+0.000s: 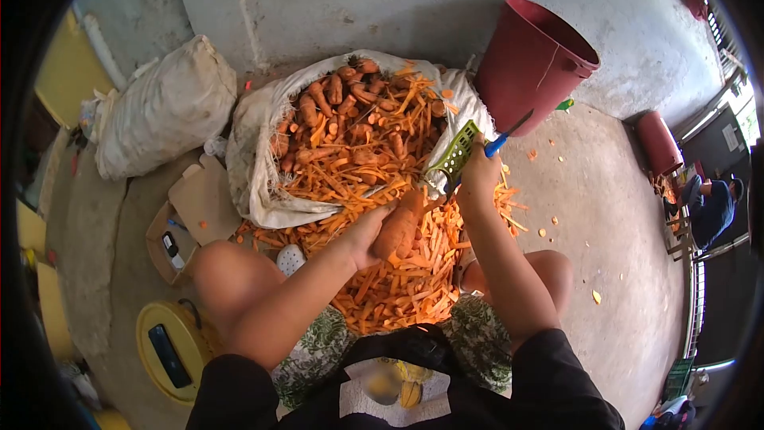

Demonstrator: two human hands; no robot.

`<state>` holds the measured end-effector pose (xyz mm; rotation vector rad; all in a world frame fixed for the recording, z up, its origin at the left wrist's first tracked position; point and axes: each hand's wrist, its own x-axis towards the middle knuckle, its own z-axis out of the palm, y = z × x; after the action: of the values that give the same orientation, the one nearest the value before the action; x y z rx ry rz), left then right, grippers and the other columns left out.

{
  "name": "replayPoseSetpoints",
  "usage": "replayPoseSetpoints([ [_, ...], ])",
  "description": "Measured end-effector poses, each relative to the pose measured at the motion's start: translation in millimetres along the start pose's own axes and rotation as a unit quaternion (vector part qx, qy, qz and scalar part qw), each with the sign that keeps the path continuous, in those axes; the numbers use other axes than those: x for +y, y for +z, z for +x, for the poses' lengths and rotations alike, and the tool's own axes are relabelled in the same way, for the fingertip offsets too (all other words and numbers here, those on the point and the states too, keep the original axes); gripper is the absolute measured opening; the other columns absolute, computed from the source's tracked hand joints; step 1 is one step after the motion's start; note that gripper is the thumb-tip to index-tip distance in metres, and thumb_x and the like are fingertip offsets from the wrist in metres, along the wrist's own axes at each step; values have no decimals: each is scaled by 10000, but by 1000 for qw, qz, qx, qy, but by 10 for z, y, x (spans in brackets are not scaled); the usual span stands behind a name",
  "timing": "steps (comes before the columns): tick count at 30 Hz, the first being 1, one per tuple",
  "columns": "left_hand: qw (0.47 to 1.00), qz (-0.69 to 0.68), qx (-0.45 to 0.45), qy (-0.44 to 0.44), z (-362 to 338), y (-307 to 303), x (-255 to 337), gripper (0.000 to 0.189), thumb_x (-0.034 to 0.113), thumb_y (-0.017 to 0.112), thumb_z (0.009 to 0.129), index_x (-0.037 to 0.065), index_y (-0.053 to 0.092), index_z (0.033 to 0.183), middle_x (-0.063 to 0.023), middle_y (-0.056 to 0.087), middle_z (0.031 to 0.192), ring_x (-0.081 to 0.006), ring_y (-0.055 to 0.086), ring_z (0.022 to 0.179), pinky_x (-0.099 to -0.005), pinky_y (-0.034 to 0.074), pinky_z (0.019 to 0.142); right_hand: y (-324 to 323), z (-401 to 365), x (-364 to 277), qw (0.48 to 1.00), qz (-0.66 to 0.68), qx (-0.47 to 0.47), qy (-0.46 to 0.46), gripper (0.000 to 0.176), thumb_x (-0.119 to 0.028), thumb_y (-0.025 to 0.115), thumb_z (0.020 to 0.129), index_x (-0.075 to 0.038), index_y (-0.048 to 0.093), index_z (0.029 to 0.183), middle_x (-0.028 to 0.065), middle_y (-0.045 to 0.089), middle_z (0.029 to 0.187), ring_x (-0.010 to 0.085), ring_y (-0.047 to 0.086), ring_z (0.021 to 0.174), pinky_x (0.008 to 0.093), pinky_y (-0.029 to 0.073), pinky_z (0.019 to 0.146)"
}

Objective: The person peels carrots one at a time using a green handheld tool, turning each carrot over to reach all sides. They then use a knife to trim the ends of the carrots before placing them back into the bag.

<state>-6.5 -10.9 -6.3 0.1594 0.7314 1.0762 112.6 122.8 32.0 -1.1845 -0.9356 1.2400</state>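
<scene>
My left hand (364,237) is closed around the lower end of a large carrot (401,225), its tip pointing up and away from me. My right hand (480,173) grips a green perforated grater-like tool (456,150) and a knife with a blue handle (498,144); the knife's dark blade points up to the right. The right hand's lower end comes close to the carrot. Beneath both hands lies a heap of cut carrot strips (414,287), between my legs. Just beyond, whole carrots (338,95) and more strips fill an open white sack (259,155).
A red bucket (529,64) leans beside the sack by the wall. To the left are a full white sack (171,107), a cardboard box (163,243) and a yellow lid (151,322) bearing a phone (169,356). Another person (711,211) sits far right.
</scene>
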Motion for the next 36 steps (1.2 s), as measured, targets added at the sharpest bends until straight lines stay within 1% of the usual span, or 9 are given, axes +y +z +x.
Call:
replayPoseSetpoints([
  [5, 997, -11, 70, 27, 17, -39, 75, 320, 297, 317, 917, 56, 456, 1075, -82, 566, 923, -187, 586, 794, -323, 506, 699, 53, -312, -53, 984, -105, -140, -25, 238, -223, 423, 896, -11, 528, 874, 59, 571, 674, 85, 464, 483, 222, 370, 415],
  [9, 993, -40, 94, 54, -33, 4, 156, 304, 284, 319, 917, 71, 459, 1081, -63, 559, 998, -158, 582, 844, -307, 498, 735, 48, -457, -21, 872, -336, -318, -160, 188, -198, 489, 865, -16, 514, 823, 20, 475, 580, 88, 416, 478, 250, 341, 429],
  [14, 989, -17, 122, 79, -17, -52, 190, 310, 294, 322, 918, 71, 457, 1084, -61, 557, 991, -160, 574, 862, -317, 495, 742, 41, -312, -46, 972, -130, -197, -17, 265, -261, 494, 870, -14, 533, 784, 16, 522, 618, 81, 507, 534, 228, 411, 481],
  [18, 975, 101, 165, 107, 5, -108, 176, 310, 293, 307, 921, 71, 456, 1078, -65, 552, 973, -166, 578, 822, -319, 504, 717, 33, -326, -96, 982, -114, -147, -17, 266, -267, 500, 868, -17, 533, 782, 12, 523, 619, 79, 482, 495, 230, 391, 454],
  [22, 993, -5, 86, 81, -13, -81, 123, 278, 258, 306, 919, 70, 470, 1040, -77, 563, 910, -169, 584, 756, -327, 514, 645, 114, -475, 14, 975, -110, -194, 5, 207, -236, 518, 859, -35, 499, 813, 10, 485, 602, 82, 450, 505, 238, 364, 447],
  [24, 999, -36, -2, 24, 0, -122, 113, 273, 255, 309, 910, 62, 483, 995, -84, 572, 841, -188, 587, 688, -342, 512, 572, 185, -628, 40, 970, -105, -218, -4, 174, -195, 506, 862, -29, 486, 813, 21, 483, 607, 93, 426, 503, 258, 358, 451],
  [26, 998, -52, 34, 12, -64, -12, 66, 288, 264, 309, 900, 50, 488, 971, -88, 577, 800, -200, 586, 658, -352, 506, 547, 184, -659, 209, 941, -208, -216, -159, 175, -173, 498, 861, -13, 463, 800, 37, 479, 599, 102, 409, 491, 275, 354, 451],
  [28, 994, -42, 100, -11, -125, 61, 56, 308, 274, 300, 894, 40, 487, 967, -97, 576, 811, -209, 590, 673, -352, 510, 557, 207, -744, 139, 955, -178, -204, -124, 190, -168, 506, 854, -5, 448, 773, 56, 461, 572, 119, 392, 479, 300, 343, 447],
  [36, 996, 64, 56, 24, -46, -79, 83, 316, 252, 274, 911, 17, 458, 1015, -112, 577, 845, -202, 594, 713, -348, 519, 598, 214, -488, 392, 934, -274, -125, -194, 240, -219, 486, 866, -5, 488, 757, 96, 488, 556, 182, 442, 457, 331, 359, 453],
])
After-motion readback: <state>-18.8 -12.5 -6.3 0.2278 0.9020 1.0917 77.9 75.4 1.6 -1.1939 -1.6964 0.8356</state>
